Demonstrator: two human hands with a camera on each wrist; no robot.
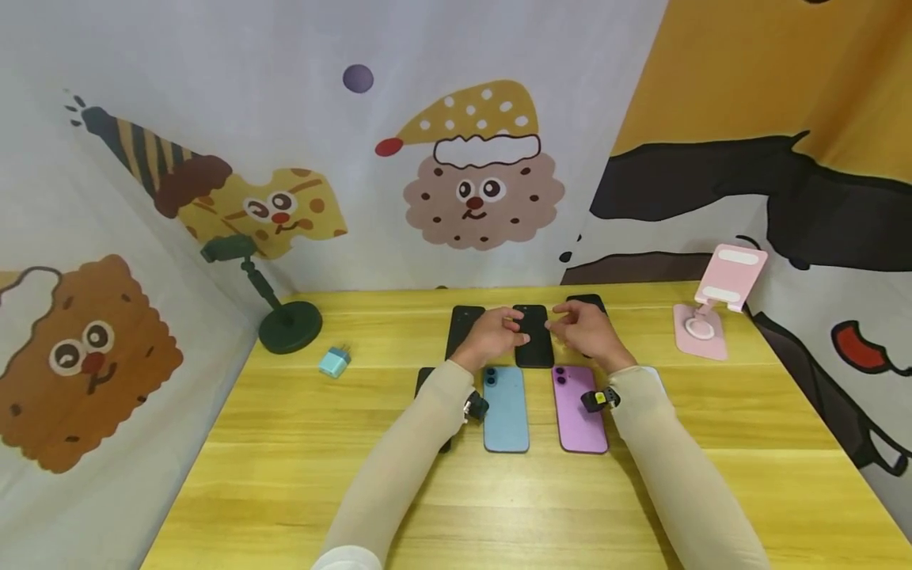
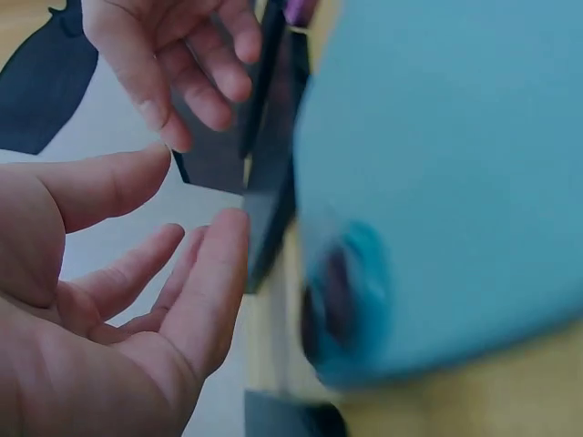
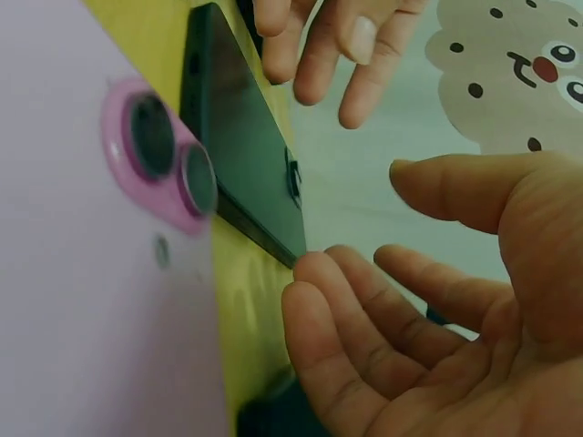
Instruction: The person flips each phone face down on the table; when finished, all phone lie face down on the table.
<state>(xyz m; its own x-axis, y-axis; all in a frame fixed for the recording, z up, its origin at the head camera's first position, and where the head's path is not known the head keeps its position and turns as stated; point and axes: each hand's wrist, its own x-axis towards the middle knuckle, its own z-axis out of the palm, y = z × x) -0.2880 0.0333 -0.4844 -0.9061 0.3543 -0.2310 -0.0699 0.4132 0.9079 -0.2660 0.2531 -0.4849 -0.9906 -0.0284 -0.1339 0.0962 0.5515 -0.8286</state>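
My left hand (image 1: 492, 336) and right hand (image 1: 587, 331) face each other over a black phone (image 1: 535, 348) lying flat in the back row. Loosely bent fingers show on both hands, with nothing held. In the left wrist view the left hand (image 2: 137, 319) has its thumb apart from its fingers; the right wrist view shows the right hand (image 3: 437, 337) likewise. A second black phone (image 1: 465, 320) lies partly under the left hand, a third dark phone (image 1: 588, 300) behind the right. Nearer lie a blue phone (image 1: 506, 416) and a purple phone (image 1: 574, 419), camera sides up.
The left forearm partly covers another dark phone (image 1: 423, 381); a pale phone (image 1: 653, 380) shows beside the right wrist. Back left are a dark green stand (image 1: 290, 326) and a light blue charger plug (image 1: 334, 362). A pink phone stand (image 1: 701, 332) is at right. Printed curtains border the wooden table (image 1: 285, 459).
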